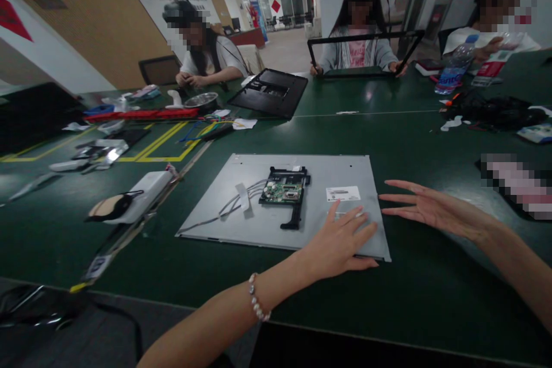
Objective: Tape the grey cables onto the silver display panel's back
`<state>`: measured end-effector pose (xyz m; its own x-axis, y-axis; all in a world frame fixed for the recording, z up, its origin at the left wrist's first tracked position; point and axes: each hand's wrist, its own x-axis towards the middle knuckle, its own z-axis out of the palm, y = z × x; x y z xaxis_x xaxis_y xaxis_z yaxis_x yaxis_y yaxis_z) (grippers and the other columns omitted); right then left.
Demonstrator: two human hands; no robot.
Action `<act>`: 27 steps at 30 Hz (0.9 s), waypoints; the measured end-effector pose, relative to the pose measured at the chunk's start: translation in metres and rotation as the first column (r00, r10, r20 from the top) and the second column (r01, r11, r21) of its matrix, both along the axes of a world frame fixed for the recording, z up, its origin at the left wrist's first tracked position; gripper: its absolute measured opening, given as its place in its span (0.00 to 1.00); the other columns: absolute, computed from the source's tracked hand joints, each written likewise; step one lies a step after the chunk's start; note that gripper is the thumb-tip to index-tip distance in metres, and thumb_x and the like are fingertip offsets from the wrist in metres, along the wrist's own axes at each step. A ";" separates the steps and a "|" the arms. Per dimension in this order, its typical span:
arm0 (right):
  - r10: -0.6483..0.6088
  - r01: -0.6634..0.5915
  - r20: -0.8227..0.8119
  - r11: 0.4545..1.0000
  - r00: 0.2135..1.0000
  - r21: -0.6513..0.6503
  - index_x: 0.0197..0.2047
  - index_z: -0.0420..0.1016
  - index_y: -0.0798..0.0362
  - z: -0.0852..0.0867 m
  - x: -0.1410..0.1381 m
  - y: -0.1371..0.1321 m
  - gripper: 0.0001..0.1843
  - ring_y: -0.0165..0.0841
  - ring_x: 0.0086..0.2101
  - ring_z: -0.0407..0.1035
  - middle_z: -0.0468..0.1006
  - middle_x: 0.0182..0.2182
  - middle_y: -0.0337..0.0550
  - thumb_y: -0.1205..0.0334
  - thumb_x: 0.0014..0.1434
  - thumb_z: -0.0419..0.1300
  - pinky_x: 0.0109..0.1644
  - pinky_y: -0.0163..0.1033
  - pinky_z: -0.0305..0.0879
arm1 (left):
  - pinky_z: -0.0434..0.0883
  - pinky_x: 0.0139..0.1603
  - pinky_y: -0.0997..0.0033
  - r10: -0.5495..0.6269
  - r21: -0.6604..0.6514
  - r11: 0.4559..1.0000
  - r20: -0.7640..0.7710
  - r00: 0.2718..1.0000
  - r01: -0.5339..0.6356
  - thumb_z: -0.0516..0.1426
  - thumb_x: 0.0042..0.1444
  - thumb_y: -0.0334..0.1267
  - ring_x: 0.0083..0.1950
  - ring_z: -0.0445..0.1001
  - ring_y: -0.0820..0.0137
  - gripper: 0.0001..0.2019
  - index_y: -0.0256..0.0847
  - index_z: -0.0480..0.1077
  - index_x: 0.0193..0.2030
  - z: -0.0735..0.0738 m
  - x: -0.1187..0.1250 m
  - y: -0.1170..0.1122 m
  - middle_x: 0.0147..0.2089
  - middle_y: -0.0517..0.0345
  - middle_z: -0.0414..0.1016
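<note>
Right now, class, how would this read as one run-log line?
left hand: open, over metal panel | right hand: open, by panel's right edge | circuit board: on panel | cables: across panel

"What's that on the green table (194,267)?"

"A silver-grey metal panel (317,210), lying flat, long edges running left to right."

"And around its middle?"

"A green circuit board (282,190), face up in a black bracket (296,216). One leg of the bracket reaches toward the near side and bends left."

"The grey cables (200,223)?"

"They run left from the board toward the near left corner, under pale tape (245,201). A white label (342,193) sits to the right."
</note>
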<state>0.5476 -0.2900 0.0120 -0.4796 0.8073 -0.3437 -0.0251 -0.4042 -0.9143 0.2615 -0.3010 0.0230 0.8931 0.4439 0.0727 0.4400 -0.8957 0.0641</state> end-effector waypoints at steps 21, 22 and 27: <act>0.042 -0.010 -0.234 0.991 0.971 0.136 0.69 0.55 0.46 -0.020 -0.059 -0.021 0.30 0.36 0.67 0.48 0.55 0.69 0.46 0.49 0.66 0.51 0.71 0.50 0.42 | 0.59 0.65 0.58 -0.078 -0.113 0.990 0.012 0.997 0.079 0.50 0.63 0.35 0.63 0.65 0.62 0.16 0.35 0.67 0.56 0.008 0.006 -0.005 0.59 0.49 0.72; 0.042 -0.011 -0.218 0.990 0.975 0.143 0.68 0.56 0.46 -0.020 -0.062 -0.022 0.29 0.36 0.67 0.48 0.54 0.69 0.45 0.50 0.66 0.52 0.71 0.50 0.42 | 0.60 0.64 0.59 -0.080 -0.125 0.989 0.017 0.997 0.081 0.50 0.63 0.34 0.62 0.66 0.62 0.16 0.34 0.66 0.57 0.009 0.006 -0.006 0.59 0.48 0.72; 0.041 -0.029 -0.049 0.975 0.998 0.220 0.66 0.60 0.39 -0.021 -0.073 -0.024 0.26 0.36 0.67 0.49 0.58 0.68 0.39 0.55 0.65 0.56 0.71 0.52 0.41 | 0.61 0.62 0.59 -0.050 -0.145 0.988 0.046 0.998 0.056 0.50 0.61 0.31 0.58 0.69 0.62 0.18 0.31 0.63 0.58 0.008 0.002 -0.005 0.58 0.44 0.71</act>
<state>0.4746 -0.3139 -0.0091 -0.5215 0.8426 -0.1342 -0.0648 -0.1959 -0.9785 0.2638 -0.3061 0.0308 0.9130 0.4051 0.0484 0.3867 -0.8972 0.2131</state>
